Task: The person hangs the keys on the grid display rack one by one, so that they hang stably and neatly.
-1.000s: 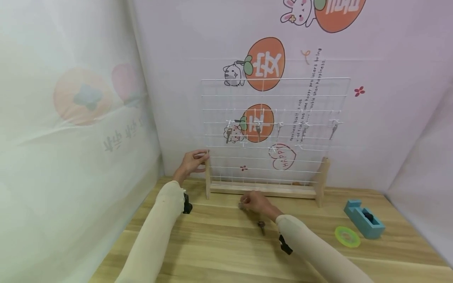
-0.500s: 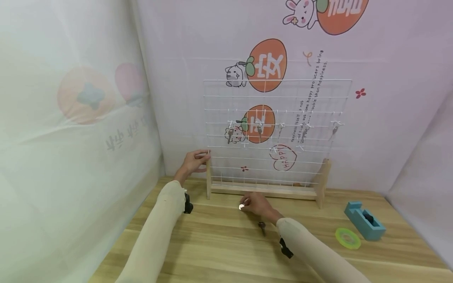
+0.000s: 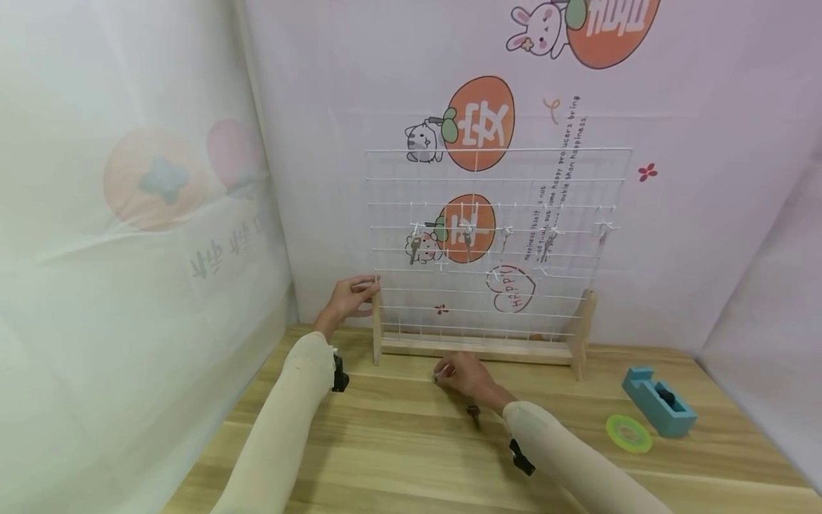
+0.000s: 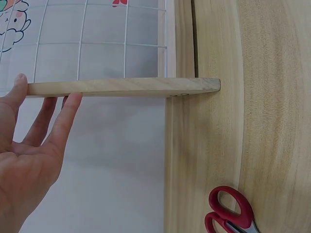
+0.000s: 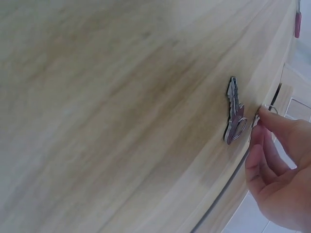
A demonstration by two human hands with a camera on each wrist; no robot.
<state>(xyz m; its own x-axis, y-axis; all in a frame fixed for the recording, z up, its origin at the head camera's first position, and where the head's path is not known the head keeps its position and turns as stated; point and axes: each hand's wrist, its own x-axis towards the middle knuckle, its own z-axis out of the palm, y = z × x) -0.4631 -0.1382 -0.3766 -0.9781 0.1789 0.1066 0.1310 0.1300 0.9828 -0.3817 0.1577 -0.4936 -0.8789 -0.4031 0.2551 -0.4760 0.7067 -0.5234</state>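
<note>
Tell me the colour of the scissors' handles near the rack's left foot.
Red. The scissors show best in the left wrist view, lying on the wooden table.

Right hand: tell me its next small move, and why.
Probably lift the key off the table toward the wire rack. The right hand pinches that key low over the wood, the left hand steadies the rack's wooden post, and other keys hang from hooks on the grid. Which hook is free I cannot tell.
</note>
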